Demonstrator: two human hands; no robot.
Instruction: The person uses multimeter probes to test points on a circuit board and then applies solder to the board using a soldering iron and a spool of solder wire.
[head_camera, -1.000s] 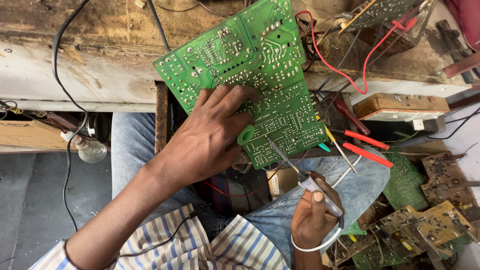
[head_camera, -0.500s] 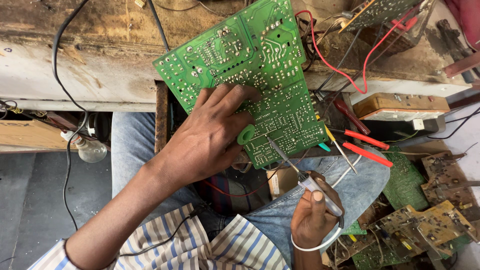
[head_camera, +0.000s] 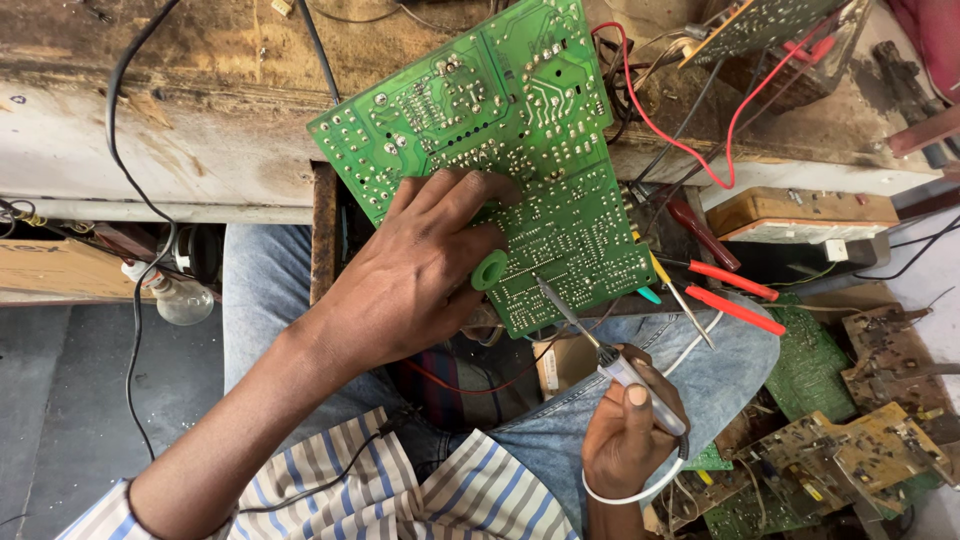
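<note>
Board: green circuit board (head_camera: 520, 150), solder side up, tilted, propped against bench (head_camera: 200, 110) edge above lap.
Left hand (head_camera: 420, 270): fingers spread flat, pressing board's lower left.
Right hand (head_camera: 625, 435): closed around soldering iron (head_camera: 600, 350), at 5 o'clock of board.
Iron tip: touching board's lower edge.
Surroundings: 2 red-handled tools (head_camera: 735, 295) at 3 o'clock; scrap boards (head_camera: 860, 440) at 4 o'clock.

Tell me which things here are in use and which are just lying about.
In use: green circuit board, steadied by the left hand; soldering iron in the right hand.
Lying about: red-handled pliers, light bulb, old boards, red wire.
</note>
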